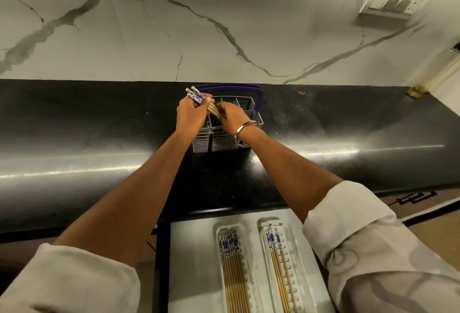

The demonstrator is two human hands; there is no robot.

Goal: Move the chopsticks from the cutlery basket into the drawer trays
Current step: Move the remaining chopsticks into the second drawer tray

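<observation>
Blue-and-white patterned tops are sticking up out of the left hand (pixel 190 116), which is clenching a small bundle of chopsticks (pixel 199 99) just above the near-left corner of the cutlery basket (pixel 216 136). The bundle is tilting away from the basket's middle, patterned ends up and left, bamboo tips pointing down toward the compartments, probably because it is being lifted out of its slot at an angle. The right hand (pixel 232 118) is reaching over the basket's centre with its fingers curling around the lower bamboo ends; it seems to be gathering or steadying the sticks so they are staying together, though how firmly it is pinching them cannot be told. A metal bangle (pixel 245 127) is sitting on that wrist, over the basket's right half.

The basket is standing on the black countertop (pixel 99 138), its purple handle (pixel 258 98) arching over the far side, clear of both hands. Below the basket and toward the viewer, a drawer (pixel 191 263) is standing open with two white trays: the left tray (pixel 219 233) is already holding a dense row of chopsticks, the right tray (pixel 288 228) only a few, all lying parallel with patterned ends toward the basket. Judging from that, the bundle in hand is likely heading for the emptier right tray, turned the same way.
</observation>
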